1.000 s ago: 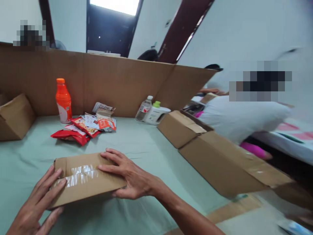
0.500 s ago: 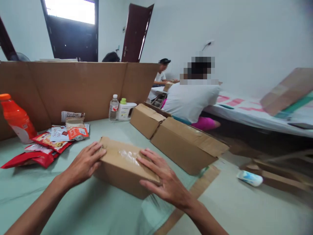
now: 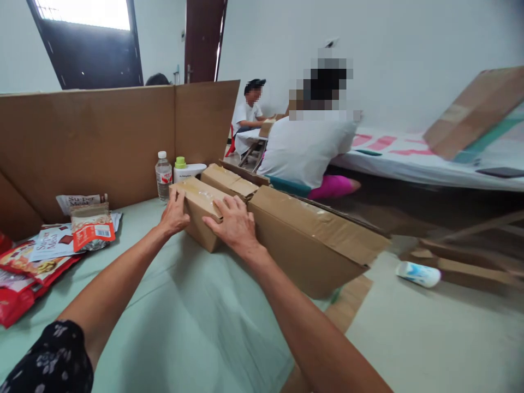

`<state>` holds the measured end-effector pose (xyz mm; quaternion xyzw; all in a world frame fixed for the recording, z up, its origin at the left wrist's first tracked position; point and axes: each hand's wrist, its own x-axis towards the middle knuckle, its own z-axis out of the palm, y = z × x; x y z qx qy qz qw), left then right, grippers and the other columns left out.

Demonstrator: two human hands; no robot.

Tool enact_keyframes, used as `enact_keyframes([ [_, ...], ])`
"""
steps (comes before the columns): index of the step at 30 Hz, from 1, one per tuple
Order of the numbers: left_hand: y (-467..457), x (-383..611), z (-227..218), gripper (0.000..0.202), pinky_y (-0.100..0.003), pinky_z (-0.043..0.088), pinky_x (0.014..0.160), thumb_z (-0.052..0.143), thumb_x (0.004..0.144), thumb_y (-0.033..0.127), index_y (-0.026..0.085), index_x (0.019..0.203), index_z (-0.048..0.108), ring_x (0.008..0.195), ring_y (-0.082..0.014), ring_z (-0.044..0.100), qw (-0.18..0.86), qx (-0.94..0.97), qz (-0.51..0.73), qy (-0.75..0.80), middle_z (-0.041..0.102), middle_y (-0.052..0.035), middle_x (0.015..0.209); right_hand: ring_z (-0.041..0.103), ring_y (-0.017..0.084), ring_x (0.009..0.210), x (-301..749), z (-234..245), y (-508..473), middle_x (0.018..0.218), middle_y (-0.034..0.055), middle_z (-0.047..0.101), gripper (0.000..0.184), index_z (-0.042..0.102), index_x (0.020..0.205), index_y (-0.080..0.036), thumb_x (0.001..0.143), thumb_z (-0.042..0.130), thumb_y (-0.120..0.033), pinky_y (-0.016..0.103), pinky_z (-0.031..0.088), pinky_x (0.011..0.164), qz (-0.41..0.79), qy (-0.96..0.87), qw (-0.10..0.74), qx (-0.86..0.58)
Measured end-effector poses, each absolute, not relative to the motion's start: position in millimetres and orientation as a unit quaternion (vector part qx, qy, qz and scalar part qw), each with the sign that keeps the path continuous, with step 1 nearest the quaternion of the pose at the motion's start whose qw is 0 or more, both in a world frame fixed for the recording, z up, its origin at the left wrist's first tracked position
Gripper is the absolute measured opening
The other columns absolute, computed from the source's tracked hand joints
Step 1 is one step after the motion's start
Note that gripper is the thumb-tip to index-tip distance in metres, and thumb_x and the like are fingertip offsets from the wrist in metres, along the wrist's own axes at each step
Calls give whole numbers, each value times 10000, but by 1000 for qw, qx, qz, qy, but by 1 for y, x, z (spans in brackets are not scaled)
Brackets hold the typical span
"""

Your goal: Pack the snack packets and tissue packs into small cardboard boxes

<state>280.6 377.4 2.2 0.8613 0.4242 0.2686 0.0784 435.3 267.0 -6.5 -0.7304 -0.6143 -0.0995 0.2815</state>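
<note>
A closed, taped cardboard box (image 3: 201, 212) rests between my two hands on the green-covered table (image 3: 180, 316). My left hand (image 3: 175, 212) grips its left end, fingers over the top edge. On the right end lies my right hand (image 3: 238, 222), fingers over the top and thumb against the front side. Just behind and to the right stand a smaller carton (image 3: 229, 179) and a longer carton (image 3: 307, 243), both closed. The held box sits close against the smaller one; whether they touch is hidden.
A cardboard screen (image 3: 102, 136) lines the table's back. Near it stand a water bottle (image 3: 164, 177) and a green-capped white jug (image 3: 187, 172). Food packets (image 3: 57, 240) lie left. A white tube (image 3: 418, 274) lies right, near an open carton (image 3: 470, 273). A person (image 3: 307, 147) sits beyond.
My hands have moved the box away from me, up beside the smaller carton. The camera view has turned right, so the orange bottle has mostly left the picture.
</note>
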Motion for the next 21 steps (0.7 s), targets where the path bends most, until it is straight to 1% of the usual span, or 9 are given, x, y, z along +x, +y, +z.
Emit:
enact_keyframes([
  [4,372,287,-26,407,-523,546,991,663,989,343,180,1351,572,1199,-296,618,107,879,240,399,574,-122,1395,375,436,1408,437,-7,280,1441,216,541,469,592,1325,-182,943,580,-454,643,464,971,-100,-602,280,-741],
  [7,344,278,-49,397,-519,549,986,661,991,347,179,1341,580,1189,-291,624,121,900,195,371,584,-120,1382,380,437,1412,437,-7,284,1462,235,523,544,533,1383,-145,939,576,-456,644,454,989,-102,-598,290,-741],
  [11,289,246,-70,415,-559,506,1042,664,988,350,186,1358,575,1257,-314,585,131,923,128,339,555,-124,1430,342,425,1457,435,-13,268,1563,282,411,690,399,1498,-93,931,568,-449,634,425,1041,-105,-604,317,-724],
  [13,259,224,-76,446,-599,449,1097,665,986,358,198,1389,558,1330,-337,531,138,927,100,334,508,-127,1492,330,419,1473,431,-25,248,1589,290,370,712,360,1525,-85,935,547,-438,639,393,1080,-112,-609,345,-706],
  [15,227,198,-79,499,-637,364,1158,655,988,375,208,1439,522,1422,-362,444,149,927,77,336,440,-134,1569,373,419,1454,424,-42,222,1576,275,401,662,400,1509,-103,949,506,-439,659,381,1093,-119,-617,386,-676],
  [17,194,171,-80,543,-640,283,1208,618,997,395,207,1488,483,1500,-377,345,161,923,61,344,373,-157,1628,467,435,1389,415,-64,188,1527,247,477,561,528,1420,-151,952,488,-457,697,420,1051,-102,-639,416,-640],
  [19,160,145,-79,569,-614,242,1238,564,1006,420,197,1518,458,1540,-374,277,173,919,54,351,332,-174,1651,570,416,1304,408,-83,147,1466,181,562,408,647,1275,-247,962,490,-456,700,483,1009,-24,-678,430,-596],
  [20,144,133,-77,578,-598,239,1246,542,1007,436,192,1523,454,1547,-369,264,178,917,52,353,326,-177,1652,609,392,1270,405,-91,125,1420,133,611,338,674,1230,-304,964,508,-433,678,516,1002,43,-707,432,-558],
  [21,129,121,-75,584,-584,241,1250,524,1009,453,191,1526,453,1549,-364,263,183,916,52,354,326,-176,1651,624,373,1261,403,-95,102,1382,82,644,304,677,1228,-384,962,534,-412,654,545,997,116,-731,420,-525],
])
